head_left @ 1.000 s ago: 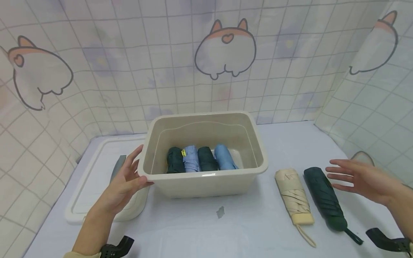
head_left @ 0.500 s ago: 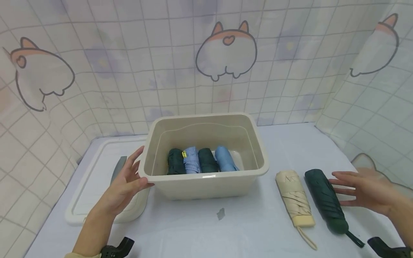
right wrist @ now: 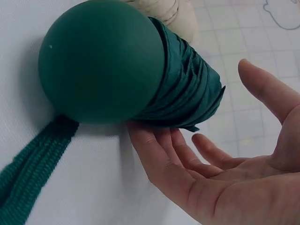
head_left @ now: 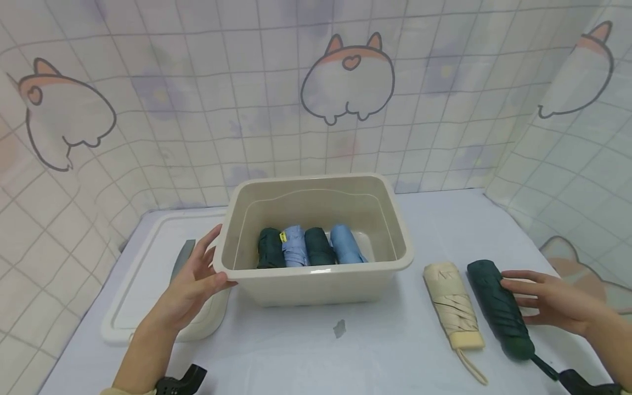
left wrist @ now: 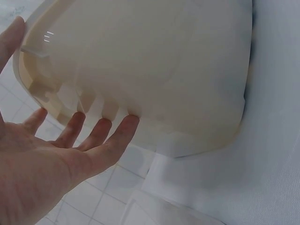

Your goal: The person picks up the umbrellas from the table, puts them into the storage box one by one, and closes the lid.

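Observation:
My left hand point(head_left: 190, 285) rests at the left front corner of a beige plastic bin point(head_left: 316, 288). Its spread fingers touch the outer wall point(left wrist: 164, 70) under the rim in the left wrist view. On the right, a dark green folded umbrella point(head_left: 498, 310) lies on the table. My right hand point(head_left: 558, 299) is at its right side with fingertips against the fabric; in the right wrist view the thumb stands off the umbrella's fabric point(right wrist: 185, 79). A cream folded umbrella point(head_left: 451, 302) lies just left of the green one.
Inside the bin lie a dark green roll point(head_left: 270, 248), a periwinkle roll point(head_left: 294, 247), another dark green roll point(head_left: 318, 247) and a light blue roll point(head_left: 346, 245). A white lid point(head_left: 148, 258) with a grey handle lies left of the bin. Patterned cloth walls point(head_left: 266, 99) enclose the table.
My right hand has moved down and toward the dark green umbrella, from hovering beside it to touching its side. The left hand stays on the bin.

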A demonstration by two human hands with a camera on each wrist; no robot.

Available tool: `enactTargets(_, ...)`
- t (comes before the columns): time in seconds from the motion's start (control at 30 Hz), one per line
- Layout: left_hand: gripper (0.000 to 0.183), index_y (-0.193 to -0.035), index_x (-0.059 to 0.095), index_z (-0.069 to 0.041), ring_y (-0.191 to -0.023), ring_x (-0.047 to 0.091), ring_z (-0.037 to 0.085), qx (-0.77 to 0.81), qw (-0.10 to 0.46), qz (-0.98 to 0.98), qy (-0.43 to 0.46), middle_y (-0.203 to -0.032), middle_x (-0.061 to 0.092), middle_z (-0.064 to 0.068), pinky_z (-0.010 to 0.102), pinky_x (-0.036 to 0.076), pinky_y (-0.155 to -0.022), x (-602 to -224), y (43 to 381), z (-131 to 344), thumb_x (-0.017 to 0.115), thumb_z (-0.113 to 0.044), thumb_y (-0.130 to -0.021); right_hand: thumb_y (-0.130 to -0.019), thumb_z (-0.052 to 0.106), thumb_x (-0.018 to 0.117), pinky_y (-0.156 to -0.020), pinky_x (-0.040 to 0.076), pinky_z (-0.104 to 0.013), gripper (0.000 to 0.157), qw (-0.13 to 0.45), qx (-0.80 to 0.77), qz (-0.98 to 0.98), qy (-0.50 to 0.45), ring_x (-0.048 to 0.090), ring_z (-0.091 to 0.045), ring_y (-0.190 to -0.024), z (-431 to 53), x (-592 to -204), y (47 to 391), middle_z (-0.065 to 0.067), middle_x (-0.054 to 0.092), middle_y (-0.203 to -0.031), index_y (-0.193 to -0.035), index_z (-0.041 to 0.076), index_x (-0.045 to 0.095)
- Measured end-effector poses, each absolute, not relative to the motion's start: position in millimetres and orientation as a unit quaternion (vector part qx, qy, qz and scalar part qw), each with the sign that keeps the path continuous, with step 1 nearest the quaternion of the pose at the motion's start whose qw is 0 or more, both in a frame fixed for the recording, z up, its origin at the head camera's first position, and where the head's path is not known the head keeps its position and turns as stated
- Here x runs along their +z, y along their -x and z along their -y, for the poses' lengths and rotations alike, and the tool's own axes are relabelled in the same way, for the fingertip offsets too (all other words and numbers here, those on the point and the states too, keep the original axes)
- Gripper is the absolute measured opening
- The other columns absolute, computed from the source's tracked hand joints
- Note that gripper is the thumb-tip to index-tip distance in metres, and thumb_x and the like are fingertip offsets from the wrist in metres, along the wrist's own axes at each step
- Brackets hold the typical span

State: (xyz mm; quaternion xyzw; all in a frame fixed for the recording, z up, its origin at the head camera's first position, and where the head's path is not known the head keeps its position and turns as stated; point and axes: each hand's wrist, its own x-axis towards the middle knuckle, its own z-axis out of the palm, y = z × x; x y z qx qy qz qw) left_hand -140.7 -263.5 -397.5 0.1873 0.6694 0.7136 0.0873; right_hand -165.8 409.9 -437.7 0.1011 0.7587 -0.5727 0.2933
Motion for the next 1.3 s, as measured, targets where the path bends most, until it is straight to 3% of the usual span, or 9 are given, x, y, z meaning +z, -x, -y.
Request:
enactTargets(0.13, 0.084, -0.165, 0.012, -0.028, -0.136, 0.044, 0.028, 0.712, 0.086, -0.671, -0.187, -0.16, 0.022, 0.016, 0.043, 0.05, -0.098, -397.5, 139.3, 264.4, 0.063, -0.007, -0.102, -0.108, 0.03, 0.054, -0.094, 0.051, -0.06, 0.074, 0.296, -0.576, -0.758, -0.079, 0.051, -0.039, -0.13, -405.5, -438.4, 165.0, -0.028, 0.043, -0.147, -0.155, -0.009, 0.013)
enactTargets(0.23, 0.084, -0.165, 0.012, -0.028, -0.136, 0.045, 0.028, 0.712, 0.085, -0.671, -0.186, -0.161, 0.022, 0.016, 0.042, 0.051, -0.098, -397.3, 138.4, 264.6, 0.063, -0.006, -0.102, -0.107, 0.029, 0.056, -0.093, 0.05, -0.061, 0.077, 0.294, -0.562, -0.771, -0.064, 0.052, -0.036, -0.128, -398.6, -438.6, 164.7, -0.025, 0.049, -0.143, -0.156, -0.009, 0.01)
enactTargets(0.3, 0.085, -0.165, 0.012, -0.028, -0.137, 0.044, 0.028, 0.714, 0.086, -0.67, -0.185, -0.161, 0.021, 0.015, 0.041, 0.05, -0.098, -397.2, 137.8, 264.5, 0.063, -0.006, -0.102, -0.106, 0.031, 0.058, -0.092, 0.05, -0.062, 0.082, 0.29, -0.546, -0.783, -0.06, 0.049, -0.046, -0.13, -392.9, -437.6, 165.4, -0.035, 0.042, -0.146, -0.156, -0.011, 0.007)
enactTargets(0.37, 0.085, -0.166, 0.011, -0.028, -0.138, 0.043, 0.027, 0.717, 0.087, -0.667, -0.186, -0.161, 0.02, 0.016, 0.04, 0.05, -0.099, -396.9, 137.4, 264.3, 0.063, -0.006, -0.102, -0.105, 0.033, 0.061, -0.092, 0.05, -0.063, 0.087, 0.286, -0.528, -0.797, -0.062, 0.041, -0.055, -0.134, -387.8, -436.2, 166.3, -0.043, 0.027, -0.151, -0.156, -0.011, 0.006)
enactTargets(0.47, 0.085, -0.166, 0.011, -0.027, -0.139, 0.041, 0.027, 0.718, 0.087, -0.664, -0.188, -0.161, 0.019, 0.016, 0.039, 0.05, -0.099, -396.6, 136.9, 264.1, 0.063, -0.006, -0.102, -0.101, 0.035, 0.066, -0.092, 0.051, -0.061, 0.094, 0.277, -0.5, -0.818, -0.068, 0.043, -0.056, -0.132, -381.6, -434.8, 166.3, -0.047, 0.015, -0.153, -0.156, -0.012, 0.006)
enactTargets(0.63, 0.085, -0.166, 0.01, -0.027, -0.139, 0.041, 0.027, 0.719, 0.088, -0.662, -0.191, -0.162, 0.018, 0.017, 0.04, 0.05, -0.099, -395.9, 137.1, 263.9, 0.063, -0.006, -0.102, -0.098, 0.033, 0.071, -0.09, 0.053, -0.059, 0.095, 0.257, -0.469, -0.843, -0.062, 0.056, -0.046, -0.12, -377.5, -435.1, 164.5, -0.047, 0.025, -0.148, -0.154, -0.013, 0.01)
enactTargets(1.0, 0.085, -0.166, 0.011, -0.027, -0.138, 0.043, 0.028, 0.72, 0.09, -0.662, -0.189, -0.161, 0.02, 0.017, 0.04, 0.05, -0.099, -396.8, 138.0, 263.1, 0.064, -0.007, -0.102, -0.099, 0.026, 0.067, -0.089, 0.054, -0.057, 0.087, 0.237, -0.473, -0.847, -0.058, 0.054, -0.05, -0.121, -378.7, -437.6, 162.1, -0.048, 0.034, -0.142, -0.154, -0.013, 0.011)
enactTargets(1.1, 0.085, -0.166, 0.011, -0.028, -0.138, 0.043, 0.028, 0.72, 0.09, -0.662, -0.187, -0.161, 0.02, 0.017, 0.04, 0.05, -0.099, -397.0, 138.1, 262.7, 0.064, -0.008, -0.102, -0.1, 0.025, 0.064, -0.088, 0.055, -0.053, 0.085, 0.234, -0.488, -0.839, -0.059, 0.057, -0.046, -0.12, -381.3, -438.2, 161.0, -0.046, 0.037, -0.141, -0.154, -0.012, 0.01)
enactTargets(1.3, 0.085, -0.165, 0.012, -0.028, -0.138, 0.043, 0.028, 0.716, 0.087, -0.668, -0.184, -0.161, 0.02, 0.016, 0.041, 0.05, -0.099, -396.6, 138.8, 261.6, 0.064, -0.008, -0.102, -0.101, 0.025, 0.062, -0.088, 0.055, -0.046, 0.085, 0.232, -0.518, -0.821, -0.06, 0.059, -0.038, -0.117, -388.3, -442.5, 163.9, -0.045, 0.03, -0.145, -0.157, -0.009, 0.007)
